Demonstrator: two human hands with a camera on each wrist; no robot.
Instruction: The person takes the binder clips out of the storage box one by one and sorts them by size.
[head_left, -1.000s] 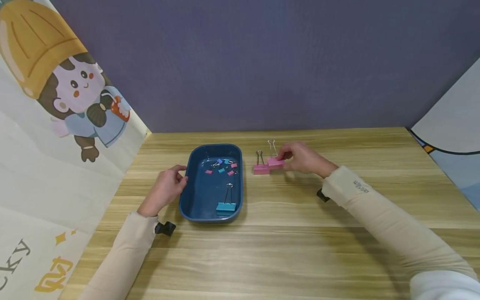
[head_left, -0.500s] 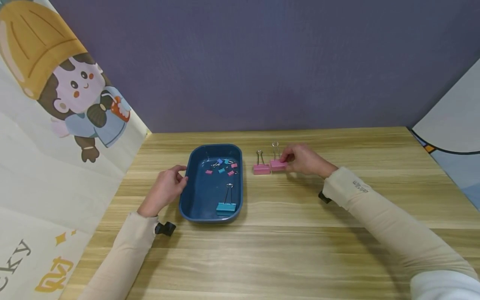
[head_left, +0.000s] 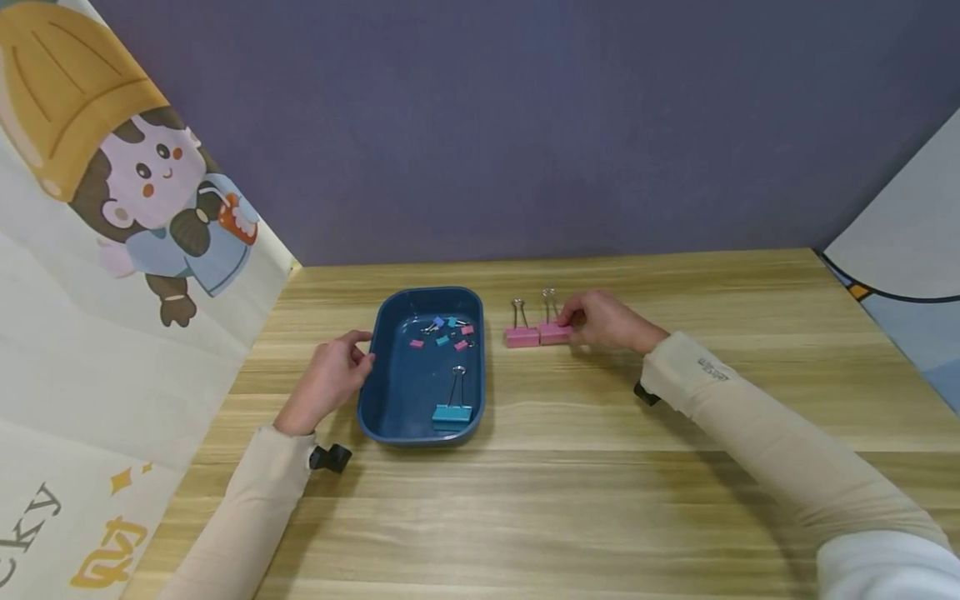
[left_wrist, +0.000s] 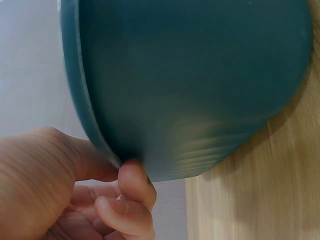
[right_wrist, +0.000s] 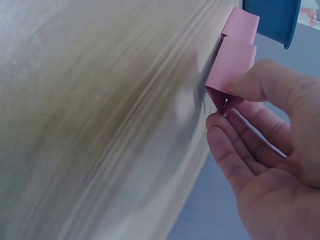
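Observation:
My right hand (head_left: pixel 606 322) pinches the right one of two large pink binder clips (head_left: pixel 553 334), thumb on its body and fingers behind. That clip stands end to end with the other pink binder clip (head_left: pixel 522 337), their wire handles pointing to the back. In the right wrist view the gripped clip's triangular end (right_wrist: pixel 225 100) faces the camera, with the thumb on its pink side. My left hand (head_left: pixel 330 377) pinches the left rim of a dark blue plastic tray (head_left: pixel 390 437). Thumb and forefinger meet at that rim in the left wrist view.
Inside the tray lie a large teal binder clip (head_left: pixel 452 417) at the front right and several small coloured clips (head_left: pixel 442 340) toward the back. A purple-grey wall (head_left: pixel 525 133) rises behind the wooden table (head_left: pixel 570 500). A printed cloth (head_left: pixel 90 350) borders the left side.
The right hand has brought the right pink clip slightly right and down, from overlapping the other clip to level beside it. The left hand and tray have stayed put.

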